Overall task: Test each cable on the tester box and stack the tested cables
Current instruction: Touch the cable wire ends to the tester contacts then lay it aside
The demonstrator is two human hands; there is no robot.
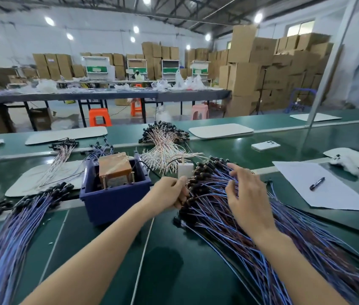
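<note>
**Watching from my remote console: a grip and a spread**

On my feed, the left hand (169,193) sits just right of the dark blue plastic bin (112,201). Its fingers are curled round black plug ends at the edge of the heap of blue and purple wire cables (211,208). The right hand (250,194) lies further right of the bin, apart from the left. Its fingers are spread and lightly bent on top of that heap, gripping nothing I can see. A small white plastic box (185,170) stands right of the bin, just behind the left hand. Inside the bin sits a brown taped block (114,169). A second bundle of blue and purple cables (20,221) lies left of the bin, and white and pink wires (163,148) are heaped behind it.
</note>
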